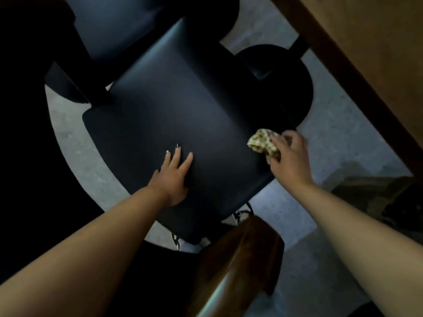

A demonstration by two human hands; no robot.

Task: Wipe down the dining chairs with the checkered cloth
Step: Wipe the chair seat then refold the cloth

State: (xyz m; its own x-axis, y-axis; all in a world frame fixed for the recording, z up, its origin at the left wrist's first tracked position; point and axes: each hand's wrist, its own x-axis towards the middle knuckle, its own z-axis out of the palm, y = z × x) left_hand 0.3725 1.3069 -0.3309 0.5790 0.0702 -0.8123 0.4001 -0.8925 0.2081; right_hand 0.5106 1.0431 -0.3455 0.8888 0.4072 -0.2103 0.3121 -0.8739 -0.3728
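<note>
A dark padded dining chair fills the middle of the view, seen from above. My left hand lies flat on its surface near the front edge, fingers straight and spread. My right hand grips a bunched checkered cloth, cream with dark squares, and holds it against the chair's right edge. Part of the cloth is hidden under my fingers.
A second dark chair stands behind at the upper left. A brown wooden table runs along the upper right, with its black round base on the grey floor. A brown wooden chair back rises at the bottom centre.
</note>
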